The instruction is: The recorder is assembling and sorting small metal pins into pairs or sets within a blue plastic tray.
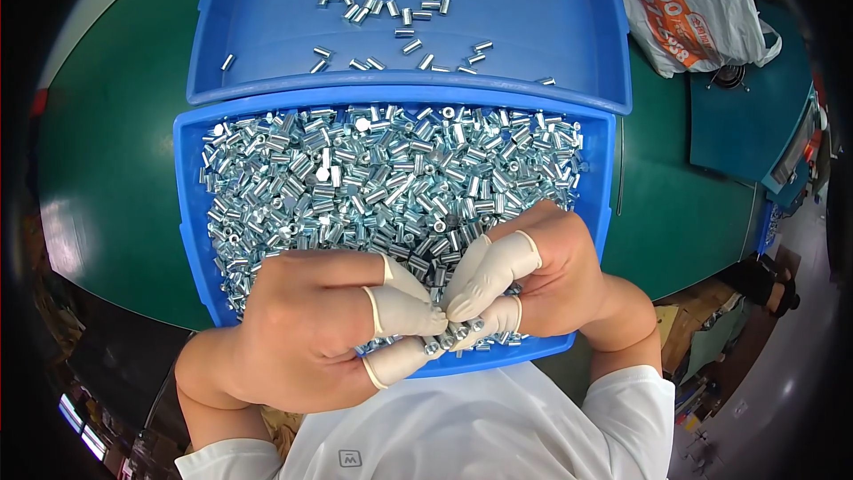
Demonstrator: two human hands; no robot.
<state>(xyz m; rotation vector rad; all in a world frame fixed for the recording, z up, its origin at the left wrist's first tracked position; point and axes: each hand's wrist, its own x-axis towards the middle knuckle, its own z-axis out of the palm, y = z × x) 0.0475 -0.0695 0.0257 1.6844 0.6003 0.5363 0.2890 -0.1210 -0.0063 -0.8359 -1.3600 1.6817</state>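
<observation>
My left hand [311, 324] and my right hand [553, 271] meet above the near edge of a blue bin [607, 182]. White rubber finger cots cover the thumb and fingers that show on each. Pinched between the fingertips of both is a short row of small silvery metal sleeves [448, 338], their round ends facing me. Each hand is closed on this row; the fingers partly hide it, so which hand bears which piece is unclear. Below, the bin holds a deep layer of loose, shiny metal sleeves [382, 178], some with open ends showing.
Behind the bin, a second blue tray [293, 0] holds scattered sleeves. Both stand on a green tabletop [115, 169]. A white plastic bag [711, 0] with orange print lies at the far right, beside a teal metal piece [737, 124]. A thin rod [620, 169] lies right of the bin.
</observation>
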